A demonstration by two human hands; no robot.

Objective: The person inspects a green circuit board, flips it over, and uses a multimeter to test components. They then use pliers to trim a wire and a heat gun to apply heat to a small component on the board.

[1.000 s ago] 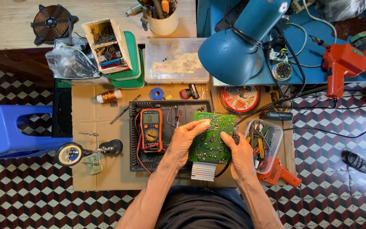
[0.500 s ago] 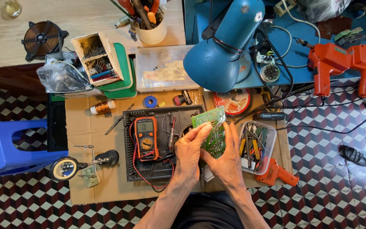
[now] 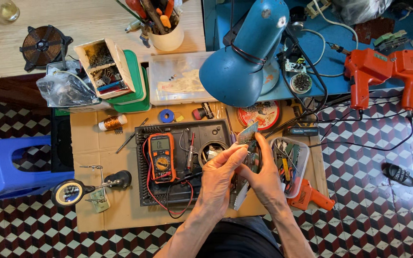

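Note:
Both of my hands hold a green circuit board (image 3: pixel 247 134) tilted almost on edge above a black plastic casing (image 3: pixel 182 165). My left hand (image 3: pixel 218 174) pinches its near side, fingers curled over the top. My right hand (image 3: pixel 266 177) grips the board from the right. A white ribbon cable (image 3: pixel 241 195) hangs from the board toward me. An orange multimeter (image 3: pixel 161 156) with red and black leads lies on the casing just left of my left hand.
A blue desk lamp (image 3: pixel 244 62) leans over the work area. A clear tray of tools (image 3: pixel 290 160), an orange glue gun (image 3: pixel 311 197), two red soldering guns (image 3: pixel 388 71), a clear lidded box (image 3: pixel 178 79), a magnifier stand (image 3: pixel 70 192) and a blue stool (image 3: pixel 5 167) surround the cardboard mat (image 3: pixel 96 148).
The board has been turned from lying flat, face up, to standing nearly on edge between my hands. My hands have drawn closer together around it.

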